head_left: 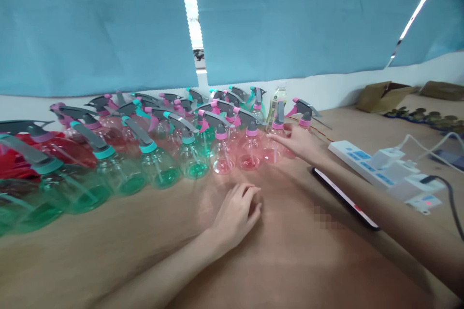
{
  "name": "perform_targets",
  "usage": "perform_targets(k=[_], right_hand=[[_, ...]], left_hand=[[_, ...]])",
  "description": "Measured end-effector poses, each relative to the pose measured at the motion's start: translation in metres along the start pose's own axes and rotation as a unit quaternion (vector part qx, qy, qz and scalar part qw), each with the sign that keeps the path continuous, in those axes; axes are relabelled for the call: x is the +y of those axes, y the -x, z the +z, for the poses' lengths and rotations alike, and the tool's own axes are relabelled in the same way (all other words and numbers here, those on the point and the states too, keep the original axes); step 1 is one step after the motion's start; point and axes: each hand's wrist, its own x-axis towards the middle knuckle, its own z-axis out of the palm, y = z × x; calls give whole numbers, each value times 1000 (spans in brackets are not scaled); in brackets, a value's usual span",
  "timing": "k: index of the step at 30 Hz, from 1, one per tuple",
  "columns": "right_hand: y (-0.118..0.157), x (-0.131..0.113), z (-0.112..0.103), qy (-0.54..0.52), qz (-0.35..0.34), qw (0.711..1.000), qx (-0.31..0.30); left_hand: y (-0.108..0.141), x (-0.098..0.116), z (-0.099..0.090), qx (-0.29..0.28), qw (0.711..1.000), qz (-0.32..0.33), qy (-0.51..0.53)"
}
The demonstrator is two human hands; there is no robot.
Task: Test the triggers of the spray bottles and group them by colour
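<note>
My right hand (299,142) reaches to the right end of a group of spray bottles. Its fingers are around the side of a clear pink spray bottle (272,153) with a grey trigger head and pink collar. Just behind that hand stands another pink spray bottle (305,121), partly hidden by the fingers. My left hand (235,215) rests over the wooden table (275,260), fingers loosely bent and thumb apart, holding nothing. Nearest to it are two pink spray bottles (250,153) and a green spray bottle (194,160).
More green spray bottles (159,171) line the left side. A drink bottle (278,99) stands behind. On the right lie a phone (344,198), a white power strip (362,161) with plugs and cables, and a cardboard box (380,96). Blue sheeting (290,19) covers the wall.
</note>
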Motion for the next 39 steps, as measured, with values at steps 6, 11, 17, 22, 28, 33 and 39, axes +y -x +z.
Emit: perform_targets(k=[6, 11, 17, 22, 28, 33, 39], right_hand=[[-6, -4, 3, 31, 44, 998, -31], [3, -4, -10, 29, 37, 998, -53], [33, 7, -30, -31, -35, 995, -90], [66, -7, -48, -94, -97, 976, -169], [85, -35, -50, -196, -177, 926, -270], [86, -45, -42, -219, -241, 903, -279], [87, -68, -30, -281, -254, 886, -269]], left_hand=[[0, -1, 0, -2, 1000, 2, -2], [0, 0, 0, 1, 1000, 4, -2], [-1, 1, -3, 6, 1000, -14, 21], [-2, 4, -6, 19, 996, -41, 70], [-1, 9, -5, 63, 988, -45, 134], [6, 11, -9, 62, 981, -33, 181], [24, 5, -23, 67, 980, -55, 178]])
